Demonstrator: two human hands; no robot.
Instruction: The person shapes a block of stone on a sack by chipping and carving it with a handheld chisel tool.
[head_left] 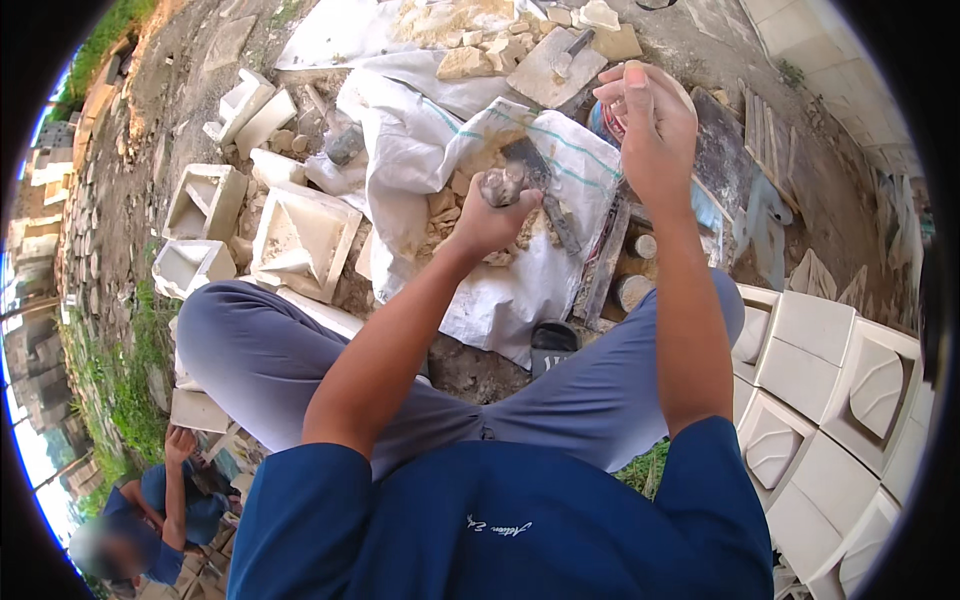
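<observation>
Over the white sack [490, 310], my left hand [490, 215] is closed, with a dusty grey lump showing at its fingers; what it grips is unclear. Right beside it are a dark flat block [524, 158] and a grey bar [562, 224], lying among cream stone chips [442, 204]. My right hand [652, 135] is raised to the right of the sack, thumb up and fingers curled. It holds a pale rounded piece [684, 95], whose curved edge shows behind the fingers; the rest is hidden by the hand.
Hollow cream blocks [305, 240] lie at the left. A hammer [570, 52] rests on a flat slab [545, 80] at the far side. Carved cream tiles [815, 325] stand at the right. Another person [165, 520] sits at the lower left. A black sandal [554, 345] is below the sack.
</observation>
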